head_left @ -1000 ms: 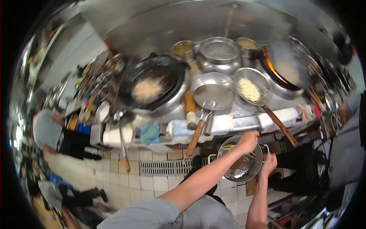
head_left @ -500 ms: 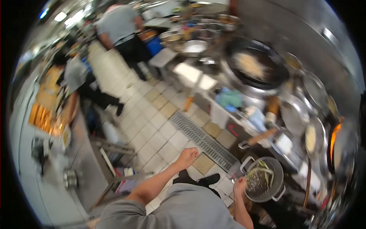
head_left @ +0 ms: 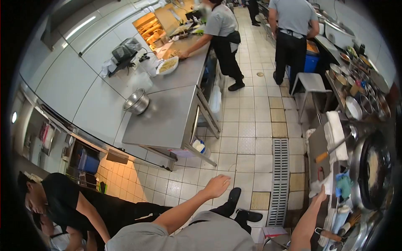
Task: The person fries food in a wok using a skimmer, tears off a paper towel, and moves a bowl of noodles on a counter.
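My left hand (head_left: 217,186) hangs in front of my body above the tiled floor, fingers curled in, with nothing visible in it. On the right, my right hand (head_left: 320,195) reaches to the front edge of the stove counter. Its fingers are on a white cloth (head_left: 317,187) that hangs there; the grip is partly hidden. Just beyond lies a green-blue cloth (head_left: 344,185). A wok (head_left: 372,167) with pale food in dark liquid sits on the stove beside them. A ladle with a wooden handle (head_left: 322,157) juts over the counter edge.
At left stands a steel table (head_left: 163,125) with a metal bowl (head_left: 136,101) and a plate of noodles (head_left: 168,65). A floor drain grate (head_left: 278,180) runs along the aisle. Co-workers (head_left: 222,37) stand farther along. A person in black (head_left: 63,201) is close at lower left. A stool (head_left: 312,83) stands by the counter.
My view has swung left, so the table and aisle show more fully. My right hand has left the pot with green stalks and moved to the white cloth. My left hand stays before me.
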`<state>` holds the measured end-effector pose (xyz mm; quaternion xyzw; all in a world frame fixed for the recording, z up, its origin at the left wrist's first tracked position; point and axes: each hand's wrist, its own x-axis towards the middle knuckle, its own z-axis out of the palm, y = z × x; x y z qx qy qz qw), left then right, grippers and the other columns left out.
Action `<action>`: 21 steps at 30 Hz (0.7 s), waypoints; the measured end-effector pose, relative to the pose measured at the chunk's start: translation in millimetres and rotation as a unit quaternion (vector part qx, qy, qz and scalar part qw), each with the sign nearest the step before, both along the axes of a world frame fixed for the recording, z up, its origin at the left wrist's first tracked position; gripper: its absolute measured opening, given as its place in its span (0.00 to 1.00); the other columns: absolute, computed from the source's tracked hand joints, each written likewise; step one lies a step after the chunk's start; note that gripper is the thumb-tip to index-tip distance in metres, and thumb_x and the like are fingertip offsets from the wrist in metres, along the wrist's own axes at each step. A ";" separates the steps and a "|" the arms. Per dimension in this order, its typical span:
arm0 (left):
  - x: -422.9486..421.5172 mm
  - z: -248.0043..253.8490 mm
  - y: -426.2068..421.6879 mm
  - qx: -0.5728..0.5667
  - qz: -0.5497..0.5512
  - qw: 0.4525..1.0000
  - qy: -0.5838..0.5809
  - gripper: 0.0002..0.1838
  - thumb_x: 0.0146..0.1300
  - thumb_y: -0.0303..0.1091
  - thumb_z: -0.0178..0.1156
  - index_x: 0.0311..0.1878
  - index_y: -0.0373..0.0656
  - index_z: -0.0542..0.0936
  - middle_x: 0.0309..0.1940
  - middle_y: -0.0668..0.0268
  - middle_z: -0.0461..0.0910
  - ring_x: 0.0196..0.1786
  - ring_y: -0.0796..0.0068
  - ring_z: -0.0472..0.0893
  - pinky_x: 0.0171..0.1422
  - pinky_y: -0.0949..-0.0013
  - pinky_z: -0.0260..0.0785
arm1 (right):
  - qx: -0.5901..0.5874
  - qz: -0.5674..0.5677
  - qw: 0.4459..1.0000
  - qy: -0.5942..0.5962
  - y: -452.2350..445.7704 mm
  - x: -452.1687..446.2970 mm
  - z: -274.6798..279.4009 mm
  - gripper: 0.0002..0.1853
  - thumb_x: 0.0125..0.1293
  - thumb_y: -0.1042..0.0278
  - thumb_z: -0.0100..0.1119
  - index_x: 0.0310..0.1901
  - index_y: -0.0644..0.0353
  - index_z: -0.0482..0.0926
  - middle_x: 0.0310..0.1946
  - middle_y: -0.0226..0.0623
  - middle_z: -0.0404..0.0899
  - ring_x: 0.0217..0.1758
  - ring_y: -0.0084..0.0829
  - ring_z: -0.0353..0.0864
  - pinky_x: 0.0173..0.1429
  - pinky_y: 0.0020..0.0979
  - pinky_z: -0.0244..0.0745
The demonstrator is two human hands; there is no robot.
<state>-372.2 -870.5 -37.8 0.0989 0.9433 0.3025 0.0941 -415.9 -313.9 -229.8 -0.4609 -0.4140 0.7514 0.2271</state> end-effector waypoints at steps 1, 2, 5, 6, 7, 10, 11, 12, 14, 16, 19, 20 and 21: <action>2.3 -4.2 -9.2 0.013 0.015 1.000 -0.005 0.17 0.57 0.37 0.44 0.44 0.38 0.73 0.39 0.50 0.73 0.45 0.52 0.72 0.50 0.57 0.64 | 0.019 0.003 1.000 -0.003 -11.6 0.3 2.8 0.27 0.47 0.67 0.65 0.49 0.67 0.70 0.45 0.39 0.73 0.43 0.35 0.73 0.46 0.37 0.69; 2.3 -8.7 -14.9 0.016 0.020 1.000 -0.009 0.17 0.56 0.36 0.44 0.44 0.38 0.73 0.39 0.50 0.73 0.45 0.52 0.72 0.50 0.57 0.64 | 0.038 0.003 0.999 -0.006 -22.7 4.9 5.8 0.26 0.48 0.68 0.64 0.50 0.67 0.70 0.45 0.39 0.73 0.44 0.35 0.73 0.46 0.36 0.69; -6.8 -17.3 -14.7 0.032 0.003 0.999 -0.028 0.16 0.56 0.35 0.46 0.45 0.38 0.73 0.40 0.50 0.73 0.46 0.52 0.71 0.51 0.58 0.63 | 0.139 0.039 0.986 -0.084 -64.1 35.9 -19.8 0.24 0.49 0.72 0.60 0.50 0.67 0.70 0.46 0.40 0.72 0.45 0.35 0.73 0.47 0.34 0.69; -14.2 -23.0 -9.3 0.041 -0.021 0.998 -0.038 0.16 0.56 0.35 0.47 0.46 0.38 0.72 0.41 0.50 0.73 0.47 0.52 0.71 0.52 0.59 0.63 | 0.154 0.053 0.981 -0.104 -88.2 47.6 -18.3 0.24 0.49 0.73 0.59 0.50 0.67 0.70 0.47 0.41 0.71 0.45 0.35 0.73 0.47 0.33 0.69; -22.2 -26.6 -1.5 0.048 -0.046 0.997 -0.049 0.16 0.56 0.34 0.48 0.47 0.38 0.72 0.41 0.50 0.72 0.48 0.52 0.71 0.53 0.60 0.62 | 0.087 0.020 0.994 -0.059 -120.2 59.8 -0.6 0.23 0.49 0.75 0.56 0.50 0.67 0.70 0.48 0.42 0.71 0.45 0.36 0.73 0.48 0.34 0.69; -43.2 -38.1 40.2 0.087 -0.103 0.989 -0.054 0.17 0.53 0.32 0.49 0.46 0.38 0.72 0.39 0.47 0.72 0.46 0.50 0.71 0.52 0.58 0.63 | 0.009 0.037 0.993 -0.113 -176.3 90.5 -13.4 0.22 0.48 0.76 0.56 0.48 0.68 0.70 0.42 0.43 0.74 0.40 0.38 0.75 0.41 0.36 0.72; -50.6 -48.9 54.2 0.107 -0.134 0.984 -0.042 0.17 0.52 0.32 0.49 0.45 0.37 0.72 0.38 0.46 0.72 0.45 0.49 0.71 0.51 0.57 0.63 | -0.056 0.025 0.979 -0.196 -196.8 89.4 14.4 0.22 0.48 0.77 0.55 0.48 0.67 0.70 0.41 0.42 0.74 0.38 0.39 0.75 0.40 0.37 0.72; -57.5 -48.9 68.2 0.108 -0.147 0.982 -0.059 0.17 0.51 0.32 0.49 0.45 0.37 0.72 0.38 0.46 0.72 0.46 0.49 0.71 0.51 0.57 0.63 | -0.073 0.001 0.994 -0.083 -201.8 100.0 -1.0 0.21 0.48 0.78 0.54 0.48 0.66 0.70 0.40 0.41 0.74 0.39 0.39 0.75 0.40 0.37 0.72; -64.4 -44.1 102.2 0.108 -0.200 0.968 -0.103 0.18 0.51 0.32 0.50 0.46 0.37 0.72 0.38 0.47 0.73 0.46 0.49 0.71 0.52 0.57 0.63 | -0.079 -0.003 0.987 -0.141 -211.4 98.1 34.8 0.21 0.49 0.79 0.54 0.49 0.65 0.70 0.41 0.41 0.74 0.41 0.40 0.75 0.40 0.38 0.72; -69.4 -54.3 138.9 0.133 -0.274 0.948 -0.088 0.18 0.50 0.32 0.50 0.46 0.38 0.72 0.38 0.48 0.73 0.46 0.50 0.71 0.52 0.57 0.63 | -0.037 -0.038 0.995 -0.079 -211.5 98.7 30.1 0.24 0.50 0.80 0.54 0.52 0.67 0.67 0.44 0.43 0.73 0.39 0.40 0.76 0.41 0.37 0.73; -68.0 -87.1 203.7 0.221 -0.336 0.907 -0.124 0.19 0.50 0.33 0.52 0.48 0.41 0.72 0.38 0.49 0.75 0.43 0.51 0.73 0.51 0.59 0.63 | 0.084 -0.079 0.990 -0.087 -235.0 81.4 104.1 0.19 0.53 0.73 0.58 0.47 0.68 0.72 0.38 0.39 0.76 0.37 0.34 0.77 0.39 0.31 0.72; -64.8 -93.4 227.5 0.247 -0.338 0.892 -0.172 0.19 0.52 0.36 0.53 0.48 0.41 0.72 0.37 0.52 0.75 0.41 0.55 0.74 0.47 0.60 0.66 | 0.060 -0.108 0.990 -0.062 -230.9 77.9 105.4 0.18 0.52 0.70 0.60 0.44 0.69 0.74 0.35 0.40 0.77 0.34 0.32 0.77 0.36 0.31 0.72; -61.4 -93.4 249.4 0.266 -0.334 0.877 -0.222 0.19 0.54 0.38 0.53 0.48 0.42 0.72 0.36 0.54 0.76 0.38 0.58 0.76 0.43 0.61 0.69 | 0.071 -0.127 0.986 -0.083 -226.3 74.1 106.4 0.19 0.55 0.64 0.59 0.42 0.71 0.74 0.35 0.40 0.77 0.32 0.31 0.77 0.35 0.32 0.72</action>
